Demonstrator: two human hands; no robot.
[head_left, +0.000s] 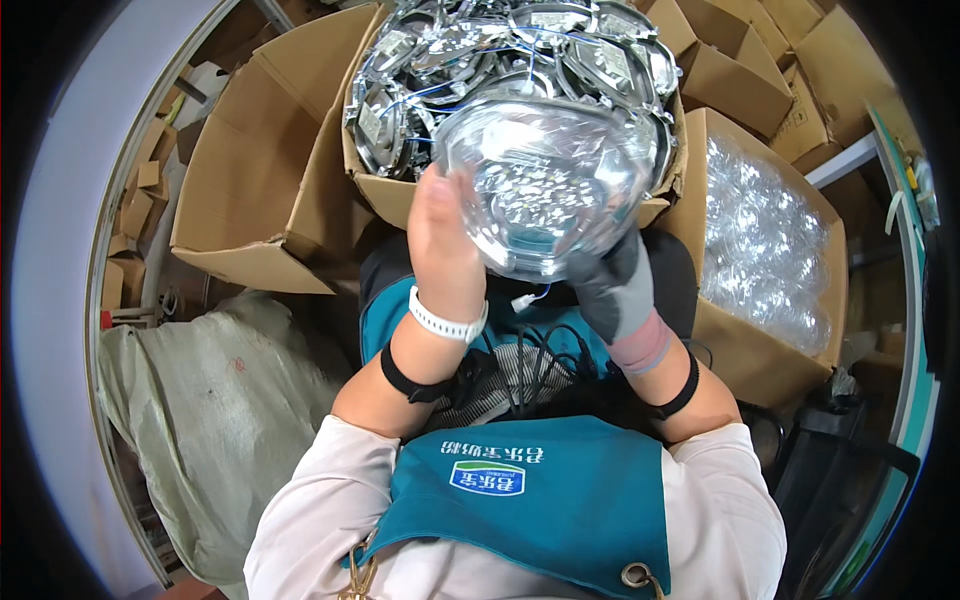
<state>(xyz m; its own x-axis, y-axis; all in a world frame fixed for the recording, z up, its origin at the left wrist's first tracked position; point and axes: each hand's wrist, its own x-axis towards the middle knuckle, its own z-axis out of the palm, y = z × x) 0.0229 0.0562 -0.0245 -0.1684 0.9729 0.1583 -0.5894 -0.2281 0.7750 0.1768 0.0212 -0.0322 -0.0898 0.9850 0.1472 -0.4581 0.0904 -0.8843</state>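
Left hand (443, 245) bare, fingers together flat on clear dome (545, 185); gloved right hand (612, 285) cups dome underside, over box (400, 195) of lamps (470, 50).

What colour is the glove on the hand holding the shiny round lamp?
Grey, with a pink cuff. The glove is on the right hand, seen clearly in the head view.

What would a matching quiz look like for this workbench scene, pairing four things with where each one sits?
Things:
1. clear dome cover
2. box of round metal lamp plates
3. box of clear plastic covers
4. empty open cardboard box

Places:
A. far left, flaps open
B. held between left hand and gloved right hand
C. on the right side
D. straight ahead, behind the hands

Pairs: 1-B, 2-D, 3-C, 4-A
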